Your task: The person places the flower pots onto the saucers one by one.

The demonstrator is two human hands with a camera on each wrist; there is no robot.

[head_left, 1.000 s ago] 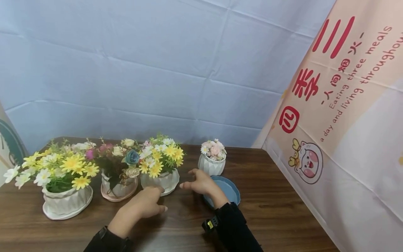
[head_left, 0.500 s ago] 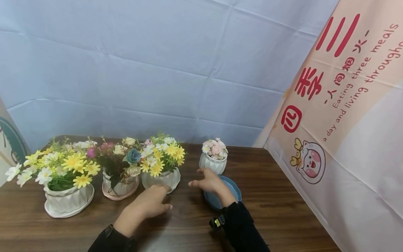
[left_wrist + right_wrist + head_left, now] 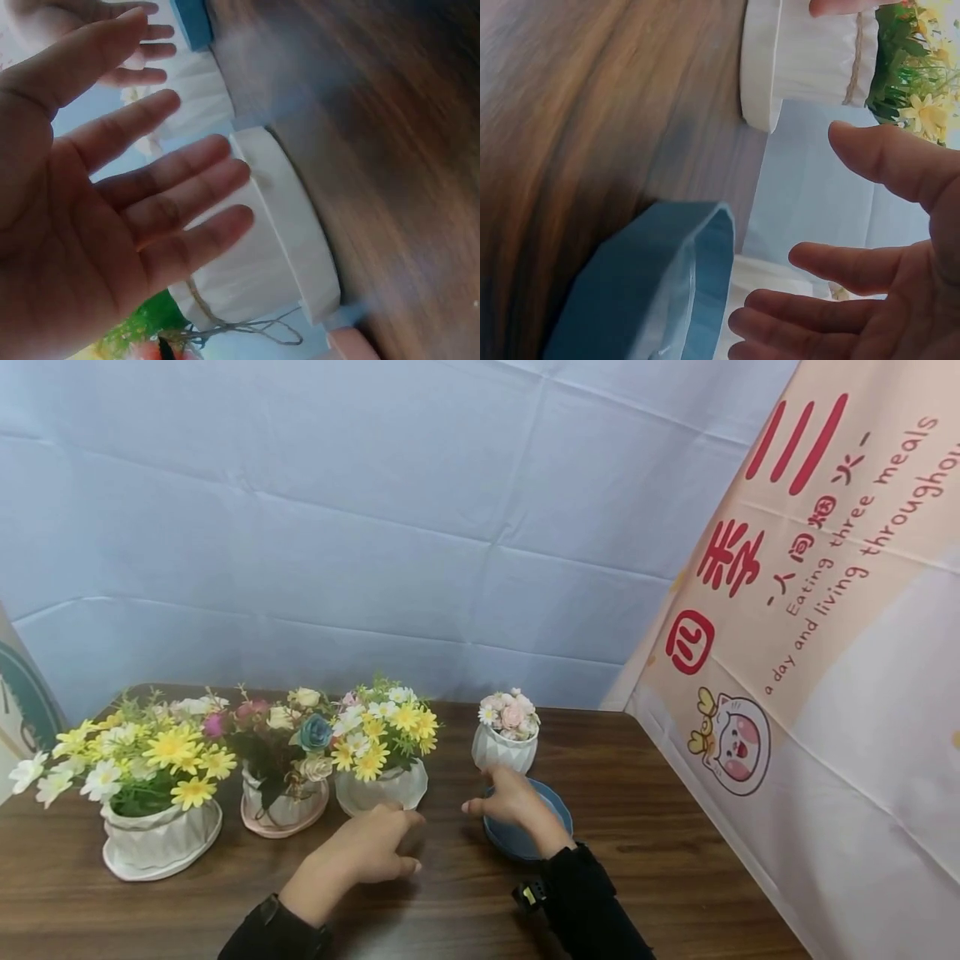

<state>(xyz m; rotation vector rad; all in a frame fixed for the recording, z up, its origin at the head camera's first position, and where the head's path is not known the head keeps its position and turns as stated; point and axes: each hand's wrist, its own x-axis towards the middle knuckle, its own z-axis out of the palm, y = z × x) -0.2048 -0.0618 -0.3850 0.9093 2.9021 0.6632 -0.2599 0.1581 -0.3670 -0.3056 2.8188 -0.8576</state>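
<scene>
My left hand [image 3: 367, 850] hovers over the table just in front of a white pot of yellow and white daisies [image 3: 386, 727]. Its fingers are spread and hold nothing; the left wrist view shows that white pot [image 3: 251, 255] beyond them. My right hand [image 3: 512, 802] is above the left rim of a round blue saucer [image 3: 558, 814], fingers extended, nothing in them. Behind that saucer stands a small white pot with pale pink flowers [image 3: 506, 747]. In the right wrist view the blue saucer [image 3: 622, 277] lies below the right fingers, which look apart from it.
Farther left stand a pot of mixed roses [image 3: 285, 810] on a pink saucer and a wide white pot [image 3: 153, 839] of yellow and white flowers on a white saucer. A pale blue cloth [image 3: 337, 527] hangs behind the wooden table [image 3: 675, 877], a printed cloth [image 3: 862, 635] at right.
Both hands have moved to the right; the right one has come from beside the daisy pot to over the blue saucer. The left has drawn slightly away from the daisy pot. The pots stay put.
</scene>
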